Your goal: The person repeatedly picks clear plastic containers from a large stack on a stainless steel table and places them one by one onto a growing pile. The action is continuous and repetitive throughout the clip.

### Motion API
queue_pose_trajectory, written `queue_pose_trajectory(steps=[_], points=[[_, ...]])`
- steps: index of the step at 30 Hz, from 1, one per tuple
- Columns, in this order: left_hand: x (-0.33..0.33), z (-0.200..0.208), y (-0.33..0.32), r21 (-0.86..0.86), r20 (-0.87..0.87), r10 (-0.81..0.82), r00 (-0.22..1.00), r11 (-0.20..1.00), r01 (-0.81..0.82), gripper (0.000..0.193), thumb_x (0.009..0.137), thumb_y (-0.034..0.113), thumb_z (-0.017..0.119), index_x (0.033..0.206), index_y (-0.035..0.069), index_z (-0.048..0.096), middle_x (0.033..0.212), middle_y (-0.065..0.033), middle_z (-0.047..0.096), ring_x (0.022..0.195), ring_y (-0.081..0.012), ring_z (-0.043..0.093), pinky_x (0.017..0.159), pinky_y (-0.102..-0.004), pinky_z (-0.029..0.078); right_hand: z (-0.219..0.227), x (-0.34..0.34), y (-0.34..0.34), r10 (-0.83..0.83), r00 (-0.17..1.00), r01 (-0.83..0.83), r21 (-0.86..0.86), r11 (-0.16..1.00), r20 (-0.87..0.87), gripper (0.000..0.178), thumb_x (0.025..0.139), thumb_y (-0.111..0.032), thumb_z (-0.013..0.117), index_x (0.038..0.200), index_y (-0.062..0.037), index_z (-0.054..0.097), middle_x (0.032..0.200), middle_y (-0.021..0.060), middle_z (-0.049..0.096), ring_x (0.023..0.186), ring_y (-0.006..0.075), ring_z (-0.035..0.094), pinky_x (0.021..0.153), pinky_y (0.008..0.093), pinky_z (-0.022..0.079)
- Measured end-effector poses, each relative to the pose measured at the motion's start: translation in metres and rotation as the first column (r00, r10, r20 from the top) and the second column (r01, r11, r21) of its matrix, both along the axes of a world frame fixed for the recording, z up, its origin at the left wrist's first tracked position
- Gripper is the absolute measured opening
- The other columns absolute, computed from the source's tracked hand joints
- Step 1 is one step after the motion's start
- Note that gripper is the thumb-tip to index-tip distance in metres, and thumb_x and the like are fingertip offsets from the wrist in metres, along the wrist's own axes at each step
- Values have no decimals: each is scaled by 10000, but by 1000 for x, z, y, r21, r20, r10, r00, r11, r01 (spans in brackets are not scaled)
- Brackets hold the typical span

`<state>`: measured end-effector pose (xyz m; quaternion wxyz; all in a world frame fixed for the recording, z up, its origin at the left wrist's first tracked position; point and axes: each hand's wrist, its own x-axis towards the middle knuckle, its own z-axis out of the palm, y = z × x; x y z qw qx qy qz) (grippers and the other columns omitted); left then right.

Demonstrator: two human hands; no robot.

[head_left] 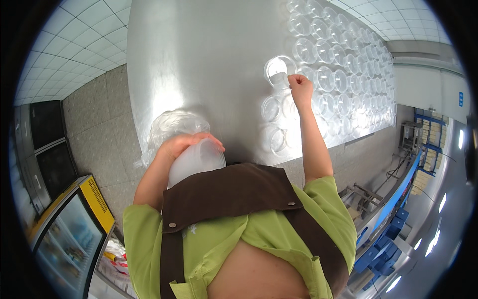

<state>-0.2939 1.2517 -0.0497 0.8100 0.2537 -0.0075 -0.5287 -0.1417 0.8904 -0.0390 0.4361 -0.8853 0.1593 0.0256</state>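
Note:
Against the front of my brown apron, my left hand [185,145] is wrapped round a nested stack of translucent plastic bowls [196,162]. My right hand [301,89] reaches forward over the metal table [214,55], thumb and fingers pinched at the rim of a single clear plastic bowl [277,72]. That bowl is at the left edge of many rows of similar clear bowls [326,78], spread over the table's right part. Beside my left hand lies a crumpled clear plastic bag [174,122].
Tiled floor [99,109] runs along the table's left side. A yellow-framed glass-door fridge [74,239] stands at the lower left. To the right are metal frames [366,199], blue crates [383,249] and a blue rack [432,132] with pale contents.

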Motion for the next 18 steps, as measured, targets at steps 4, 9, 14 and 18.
queue_pose_trajectory(steps=[4, 9, 14, 18], points=[[0, 0, 0, -30, -45, 19, 999, 999, -20, 531, 747, 330, 579, 1119, -49, 568, 1178, -189, 574, 1112, -276, 538, 984, -365, 393, -13, -7, 5, 87, 976, 25, -499, 867, 199, 394, 790, -265, 692, 1038, 31, 613, 899, 128, 625, 667, 171, 588, 619, 289, 470], [-2, -5, -1, 0, -32, -18, 999, 1000, 18, 518, 743, 303, 571, 1124, -49, 569, 1110, -178, 604, 1032, -269, 574, 939, -362, 433, 27, -89, 101, 444, 888, -446, -10, 895, 116, 301, 805, -153, 683, 1085, -67, 612, 992, 82, 619, 723, 155, 560, 631, 282, 476], [-10, -6, 4, 332, -254, 98, 962, 943, -9, 438, 783, 237, 553, 1132, -28, 575, 1073, -146, 622, 935, -232, 607, 845, -333, 488, 30, -140, 164, 849, 428, -866, -130, 483, 310, 264, 762, -170, 685, 1001, -73, 629, 895, 87, 607, 785, 285, 603, 673, 369, 521], [-17, -4, 6, 366, -289, 171, 942, 929, -56, 440, 789, 228, 567, 1147, -27, 567, 1066, -141, 626, 924, -233, 611, 838, -328, 490, 25, -135, 158, 818, 454, -869, -27, 494, 353, 219, 777, -140, 666, 988, -84, 653, 870, 91, 623, 774, 281, 606, 659, 361, 519]])
